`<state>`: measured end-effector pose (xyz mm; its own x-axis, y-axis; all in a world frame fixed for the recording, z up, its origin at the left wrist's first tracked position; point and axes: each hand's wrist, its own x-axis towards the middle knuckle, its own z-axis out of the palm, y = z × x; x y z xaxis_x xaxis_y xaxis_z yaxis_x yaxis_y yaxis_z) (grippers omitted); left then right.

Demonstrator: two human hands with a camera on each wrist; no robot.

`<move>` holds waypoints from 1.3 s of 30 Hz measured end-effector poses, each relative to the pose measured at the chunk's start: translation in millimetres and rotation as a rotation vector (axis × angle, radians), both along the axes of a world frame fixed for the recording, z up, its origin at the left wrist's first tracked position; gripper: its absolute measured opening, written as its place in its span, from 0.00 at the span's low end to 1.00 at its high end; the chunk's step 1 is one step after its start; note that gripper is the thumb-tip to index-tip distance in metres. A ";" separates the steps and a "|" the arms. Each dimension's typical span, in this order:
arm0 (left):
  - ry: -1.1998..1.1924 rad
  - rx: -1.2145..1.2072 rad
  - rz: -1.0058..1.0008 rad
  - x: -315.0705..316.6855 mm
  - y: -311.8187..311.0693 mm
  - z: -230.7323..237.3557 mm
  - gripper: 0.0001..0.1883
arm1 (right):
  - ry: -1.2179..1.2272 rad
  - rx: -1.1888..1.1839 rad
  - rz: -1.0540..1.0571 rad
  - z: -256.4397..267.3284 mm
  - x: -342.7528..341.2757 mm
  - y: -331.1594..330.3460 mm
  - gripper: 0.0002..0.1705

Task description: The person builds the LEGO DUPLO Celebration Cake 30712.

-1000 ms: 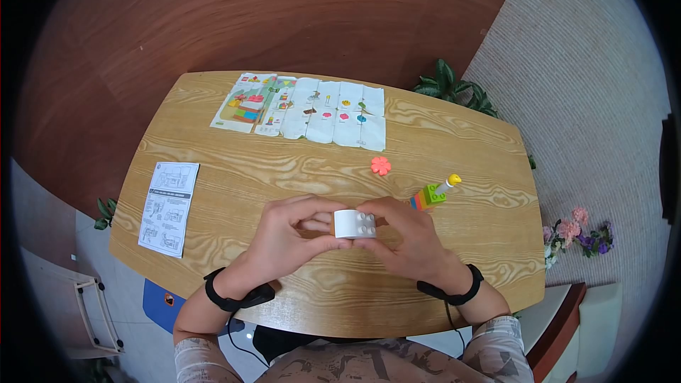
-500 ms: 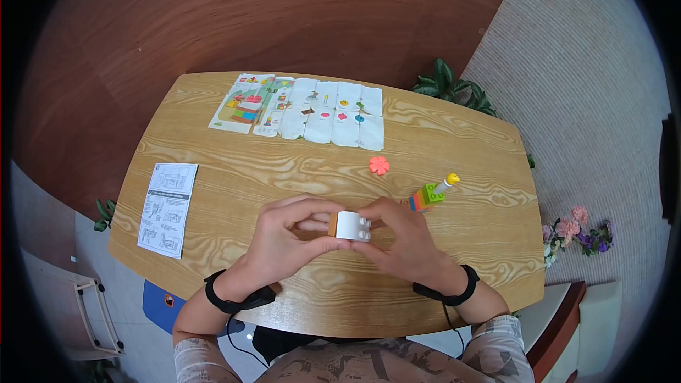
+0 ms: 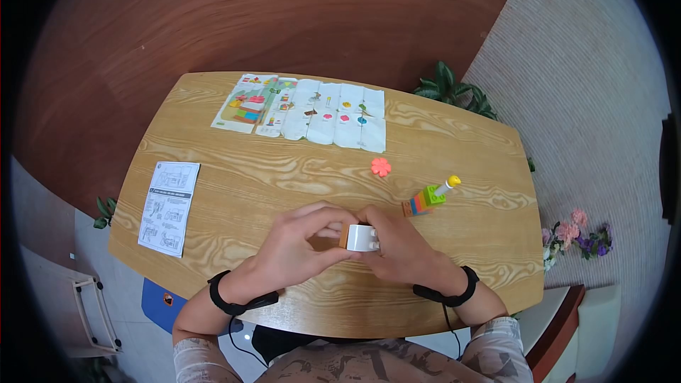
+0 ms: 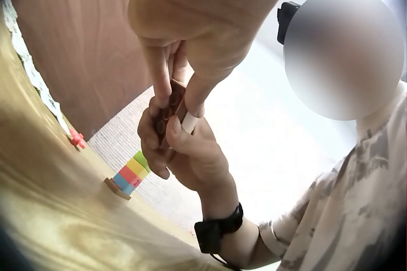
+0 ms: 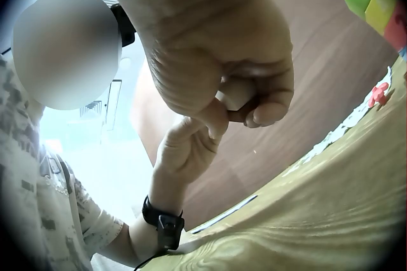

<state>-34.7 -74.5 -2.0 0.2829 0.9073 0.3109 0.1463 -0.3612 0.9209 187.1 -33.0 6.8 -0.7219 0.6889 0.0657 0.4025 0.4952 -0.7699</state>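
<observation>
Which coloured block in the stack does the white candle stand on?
The green block, the topmost; the yellow block, red block and blue block sit beneath it.

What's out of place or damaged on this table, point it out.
Only the coloured picture sheet near the table's far edge stands out: it is creased with wavy edges, not quite flat. Nothing looks spilled, and the brick tower stands upright.

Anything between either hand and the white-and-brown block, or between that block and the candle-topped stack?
The left hand and right hand both grip the block, nothing visible between. Towards the stack, the right hand itself is in the way; the flower lies off that line.
</observation>
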 end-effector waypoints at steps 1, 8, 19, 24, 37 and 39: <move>0.002 0.003 0.001 0.7 0.0 -0.2 0.22 | -0.005 -0.005 -0.003 0.9 0.3 -0.4 0.25; 0.446 0.443 0.037 -1.7 -1.9 9.6 0.28 | -0.048 0.011 -0.023 0.5 5.7 0.2 0.24; 0.385 0.426 0.059 9.0 -2.6 7.6 0.25 | -0.116 0.083 -0.044 -2.0 10.0 -0.3 0.26; 0.574 0.356 -0.023 -8.5 20.1 19.7 0.43 | -0.228 0.197 -0.095 24.2 25.6 -0.9 0.22; 0.975 0.194 -0.197 19.3 120.2 -73.2 0.66 | -0.296 0.287 -0.008 43.3 43.8 -6.7 0.17; 1.028 0.184 -0.213 28.7 120.6 -72.7 0.65 | -0.307 0.287 0.001 43.4 44.2 -7.1 0.18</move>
